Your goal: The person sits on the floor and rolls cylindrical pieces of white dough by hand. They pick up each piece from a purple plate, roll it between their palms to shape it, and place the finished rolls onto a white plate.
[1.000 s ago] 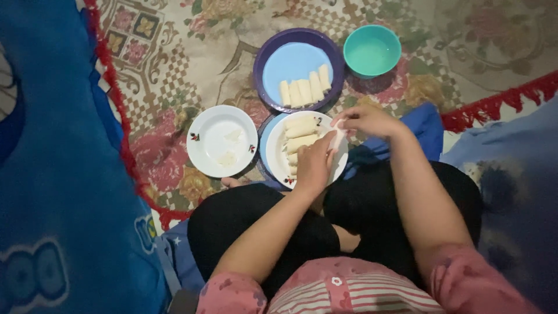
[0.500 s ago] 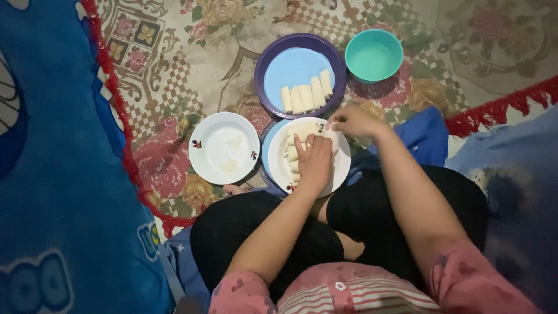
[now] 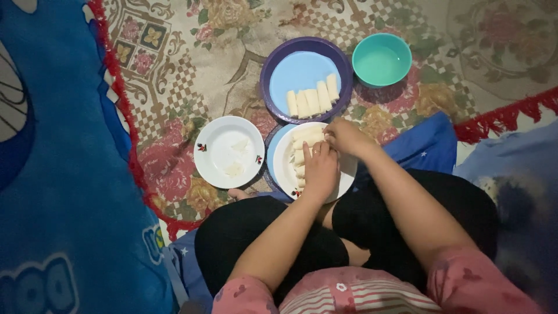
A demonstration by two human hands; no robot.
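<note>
Both hands have closed in since a second ago: right hand [image 3: 347, 138] dropped onto the white plate [image 3: 344, 177], meeting left hand [image 3: 319, 168], fingers together pressing a pale roll [image 3: 308, 138]; what they clamp is hidden. More rolls [image 3: 299, 160] lie just left. Far: purple plate [image 3: 273, 67] with rolls, teal bowl [image 3: 381, 58]. Left: second white plate [image 3: 229, 151]

Both forearms reach forward from the lap, the left hand [image 3: 320, 168] lying palm-down with fingers extended, the right hand [image 3: 345, 137] curled, fingertips meeting the left's.
</note>
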